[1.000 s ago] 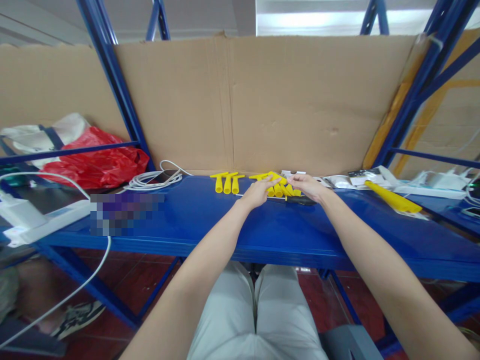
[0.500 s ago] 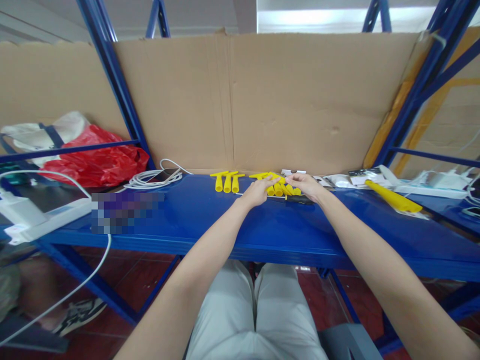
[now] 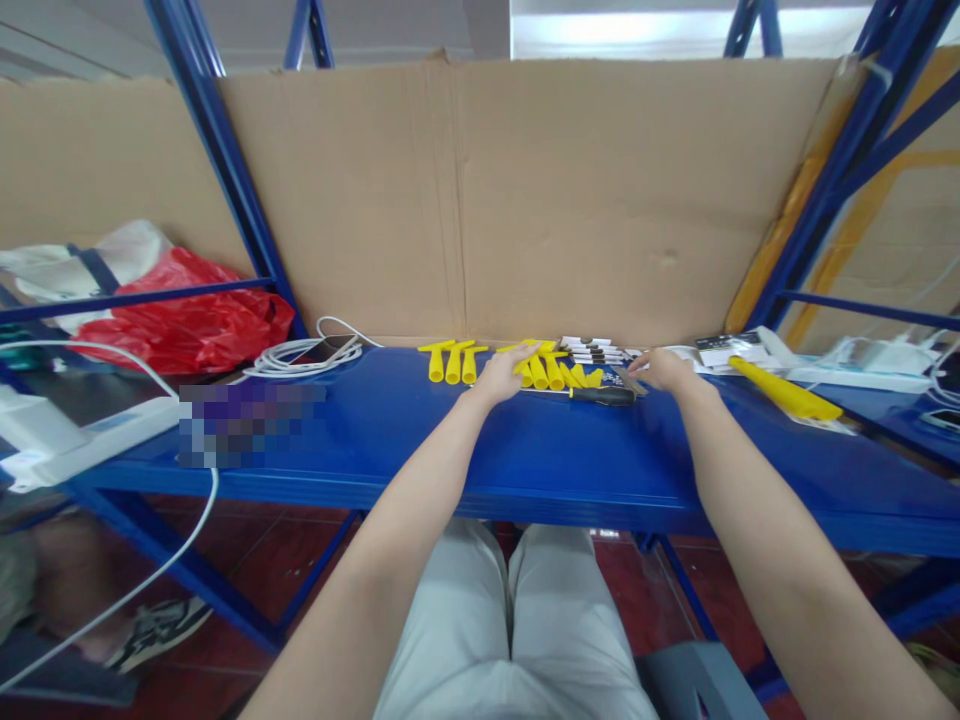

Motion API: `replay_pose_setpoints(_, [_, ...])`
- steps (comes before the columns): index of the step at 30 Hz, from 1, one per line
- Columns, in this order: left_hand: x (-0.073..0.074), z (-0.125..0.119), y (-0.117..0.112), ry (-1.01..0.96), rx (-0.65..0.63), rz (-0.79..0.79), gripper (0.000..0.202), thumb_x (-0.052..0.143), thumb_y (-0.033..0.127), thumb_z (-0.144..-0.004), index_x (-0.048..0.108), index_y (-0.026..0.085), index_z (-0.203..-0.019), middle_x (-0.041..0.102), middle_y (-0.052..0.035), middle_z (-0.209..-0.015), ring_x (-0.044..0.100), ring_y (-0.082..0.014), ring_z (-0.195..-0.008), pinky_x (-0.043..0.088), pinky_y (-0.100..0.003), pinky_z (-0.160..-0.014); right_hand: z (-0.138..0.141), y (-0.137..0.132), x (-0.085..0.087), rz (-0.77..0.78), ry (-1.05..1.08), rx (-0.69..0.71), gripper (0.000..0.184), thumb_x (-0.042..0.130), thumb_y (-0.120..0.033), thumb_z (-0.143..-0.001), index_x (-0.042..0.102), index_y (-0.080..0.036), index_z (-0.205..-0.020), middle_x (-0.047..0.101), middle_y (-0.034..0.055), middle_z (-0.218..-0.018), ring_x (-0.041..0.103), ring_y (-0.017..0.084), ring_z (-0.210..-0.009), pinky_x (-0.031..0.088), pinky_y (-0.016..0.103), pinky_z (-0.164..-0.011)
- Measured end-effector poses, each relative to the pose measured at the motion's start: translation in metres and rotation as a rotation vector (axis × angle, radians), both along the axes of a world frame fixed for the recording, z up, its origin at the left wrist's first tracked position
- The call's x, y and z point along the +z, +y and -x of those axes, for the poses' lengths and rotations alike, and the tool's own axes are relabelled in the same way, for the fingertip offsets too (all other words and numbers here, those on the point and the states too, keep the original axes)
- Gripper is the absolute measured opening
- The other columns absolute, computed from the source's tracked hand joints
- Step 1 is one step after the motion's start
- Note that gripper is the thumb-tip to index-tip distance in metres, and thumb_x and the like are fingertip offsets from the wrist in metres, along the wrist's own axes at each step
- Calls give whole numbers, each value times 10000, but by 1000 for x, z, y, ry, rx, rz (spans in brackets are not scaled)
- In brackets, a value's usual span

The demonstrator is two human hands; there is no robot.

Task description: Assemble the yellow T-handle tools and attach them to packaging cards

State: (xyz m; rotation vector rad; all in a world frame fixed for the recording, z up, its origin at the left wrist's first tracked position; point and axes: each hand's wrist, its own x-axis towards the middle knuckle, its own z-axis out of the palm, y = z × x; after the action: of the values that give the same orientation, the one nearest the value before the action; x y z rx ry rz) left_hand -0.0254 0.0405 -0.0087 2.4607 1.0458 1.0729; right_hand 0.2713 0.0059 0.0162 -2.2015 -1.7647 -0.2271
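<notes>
My left hand [image 3: 504, 376] lies over a row of yellow T-shaped plastic pieces [image 3: 553, 374], fingers stretched out flat and partly covering some of them. To the right, my right hand [image 3: 667, 370] has its fingers drawn together over a small greyish item [image 3: 632, 380]; what they pinch is too small to make out. Just below the row lies a screwdriver [image 3: 602, 396] with a black handle and a thin metal shaft. Small yellow wedge-like pieces [image 3: 581, 377] sit between the row and the black-and-white slim items [image 3: 596, 351]. Further left stand three more yellow T-shaped pieces [image 3: 452, 364].
A long yellow piece [image 3: 784, 390] lies at the right near white packets and a power strip [image 3: 862, 378]. At left are a coiled white cable [image 3: 304, 358], a red plastic bag [image 3: 191, 315] and another power strip [image 3: 112, 435]. Cardboard [image 3: 585, 200] backs the blue table [image 3: 555, 450].
My right hand has moved right, away from the yellow pieces, uncovering the black-and-white slim items. My left hand has shifted slightly left.
</notes>
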Motion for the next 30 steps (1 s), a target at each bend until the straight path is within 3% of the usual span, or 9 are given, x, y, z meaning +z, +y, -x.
replay_pose_setpoints(7, [2,-3,-6,75,6,-22,779,468,-92,-658,551,244,-1356,538,-8,-1400,416,-194,-1361,289,-365,-1165,4,6,-9,81,-53,44,185,653,-260,-754,796,-259,-872,738,59,-977,662,258,-943,499,333,-786])
replay_pose_setpoints(16, [-1,-2,-3,96,10,-9,759,510,-63,-701,521,278,-1379,475,-27,-1453,391,-231,-1377,278,-451,-1156,-7,23,-26,46,-85,167,229,616,-180,-770,795,-243,-900,743,51,-984,664,223,-967,496,277,-825])
replay_pose_setpoints(21, [-2,-2,-2,95,-20,-10,771,557,-26,-710,484,302,-1405,461,-21,-1465,397,-238,-1373,263,-460,-1161,-9,26,-29,14,-119,208,223,604,-201,-789,795,-236,-900,747,56,-960,669,219,-939,497,264,-810])
replay_pose_setpoints(30, [0,-3,-7,124,8,-26,777,467,-74,-686,520,270,-1381,499,-13,-1437,396,-217,-1375,287,-434,-1159,-7,26,-28,40,-163,218,224,596,-196,-779,788,-227,-889,743,52,-983,661,197,-955,489,233,-803])
